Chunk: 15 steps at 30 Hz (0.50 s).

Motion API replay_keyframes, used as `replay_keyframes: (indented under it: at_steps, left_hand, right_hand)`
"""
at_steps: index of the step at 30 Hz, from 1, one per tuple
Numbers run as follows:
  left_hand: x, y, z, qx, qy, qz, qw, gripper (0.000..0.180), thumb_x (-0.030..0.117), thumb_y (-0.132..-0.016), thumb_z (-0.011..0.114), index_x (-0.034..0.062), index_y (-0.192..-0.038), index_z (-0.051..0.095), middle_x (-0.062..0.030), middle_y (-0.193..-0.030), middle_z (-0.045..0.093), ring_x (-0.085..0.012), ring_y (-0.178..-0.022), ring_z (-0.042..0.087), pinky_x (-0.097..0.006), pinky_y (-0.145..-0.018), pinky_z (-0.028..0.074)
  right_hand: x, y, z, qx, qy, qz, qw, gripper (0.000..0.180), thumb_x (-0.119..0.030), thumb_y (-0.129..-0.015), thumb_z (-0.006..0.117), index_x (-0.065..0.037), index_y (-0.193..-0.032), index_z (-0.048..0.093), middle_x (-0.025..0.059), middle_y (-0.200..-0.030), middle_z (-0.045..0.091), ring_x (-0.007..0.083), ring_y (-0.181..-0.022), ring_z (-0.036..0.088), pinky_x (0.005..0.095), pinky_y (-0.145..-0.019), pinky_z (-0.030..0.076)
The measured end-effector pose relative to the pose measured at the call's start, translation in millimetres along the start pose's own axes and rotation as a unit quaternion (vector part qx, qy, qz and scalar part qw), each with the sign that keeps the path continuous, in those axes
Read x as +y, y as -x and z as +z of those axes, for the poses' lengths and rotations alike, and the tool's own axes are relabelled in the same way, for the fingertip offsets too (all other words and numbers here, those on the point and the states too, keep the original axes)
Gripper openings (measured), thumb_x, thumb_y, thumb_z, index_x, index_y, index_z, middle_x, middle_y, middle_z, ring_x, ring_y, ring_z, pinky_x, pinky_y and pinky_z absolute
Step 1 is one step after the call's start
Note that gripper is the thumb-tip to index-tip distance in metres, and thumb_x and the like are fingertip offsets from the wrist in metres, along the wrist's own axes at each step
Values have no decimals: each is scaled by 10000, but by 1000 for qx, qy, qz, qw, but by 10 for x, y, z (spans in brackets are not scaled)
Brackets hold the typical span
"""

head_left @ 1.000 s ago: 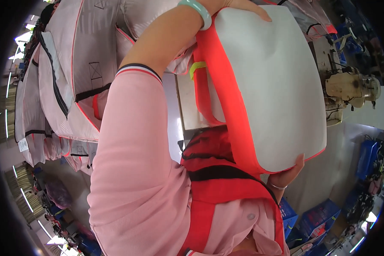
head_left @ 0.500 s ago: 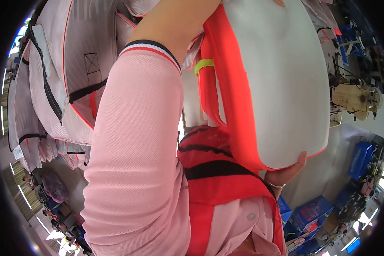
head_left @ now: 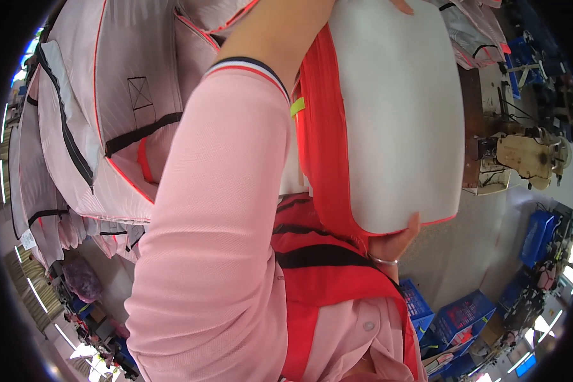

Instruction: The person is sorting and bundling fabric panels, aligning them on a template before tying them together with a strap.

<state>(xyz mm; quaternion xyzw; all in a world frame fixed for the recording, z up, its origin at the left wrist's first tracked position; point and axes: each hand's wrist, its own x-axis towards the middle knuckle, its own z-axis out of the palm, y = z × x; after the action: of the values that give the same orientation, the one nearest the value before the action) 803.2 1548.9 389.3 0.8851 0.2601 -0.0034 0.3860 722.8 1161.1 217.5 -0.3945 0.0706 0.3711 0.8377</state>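
white panel in both hands, pinched at opposite ends, left arm outstretched

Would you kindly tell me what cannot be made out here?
Head view: most of the left hand, cut off by the top edge.
Head view: most fingers of the right hand, hidden by the white panel.
Head view: what makes up the purple bundle at left, too small and dim.
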Motion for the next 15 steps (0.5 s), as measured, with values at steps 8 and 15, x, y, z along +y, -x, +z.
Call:
replay_keyframes:
  at_steps: [8, 15]
  left_hand:
    - [-71, 63, 12, 29, -32, 8, 999, 336, 288, -895, 520, 0, -1040, 617, -226, -997, 641, -368, -957, 616, -416, -795, 494]
    - [-1082, 1758, 1467, 434, 198, 168, 863, 171, 39, -837, 564, 10, -998, 612, -150, -996, 607, -234, -836, 600, -320, -708, 491]
  right_hand:
    - [72, -140, -106, 3, 77, 35, 996, 542, -400, -919, 502, -43, -1320, 426, 75, -1282, 505, 239, -1165, 497, 409, -972, 409]
    - [-223, -141, -83, -66, 128, 160, 977, 682, -492, -913, 508, -31, -1388, 341, 112, -1363, 446, 286, -1247, 446, 437, -1018, 387]
